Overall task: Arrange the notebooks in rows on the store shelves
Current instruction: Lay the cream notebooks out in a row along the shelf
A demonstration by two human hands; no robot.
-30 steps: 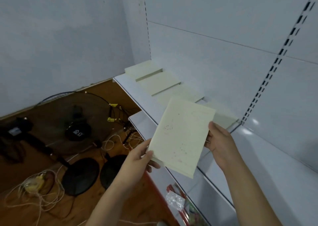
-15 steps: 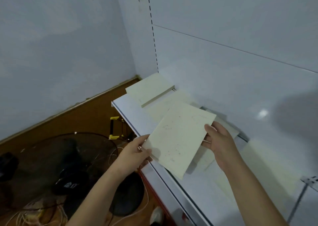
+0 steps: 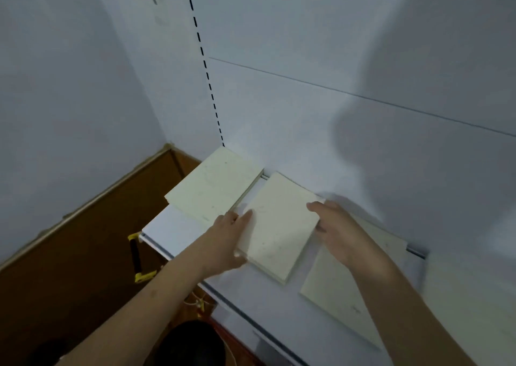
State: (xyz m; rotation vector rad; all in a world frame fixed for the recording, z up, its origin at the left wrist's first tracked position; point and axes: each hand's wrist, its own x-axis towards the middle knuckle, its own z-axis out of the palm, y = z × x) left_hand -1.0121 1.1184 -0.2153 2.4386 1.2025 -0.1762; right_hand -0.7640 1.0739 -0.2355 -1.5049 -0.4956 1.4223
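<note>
Both hands' fingers [image 3: 245, 216] hold a notebook [image 3: 279, 226] onto the shelf [image 3: 173, 234] between two laid neighbours; the row seems early, much shelf unfilled

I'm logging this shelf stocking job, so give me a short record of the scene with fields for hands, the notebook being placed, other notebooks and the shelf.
left hand: left hand grips the held notebook's left edge
right hand: right hand grips its right edge
held notebook: cream notebook, low over the shelf; contact unclear
corner notebook: corner notebook lies flat by the wall
right notebook: right notebook lies flat, partly under the right arm
shelf: white shelf, notebooks in one row along it
</note>
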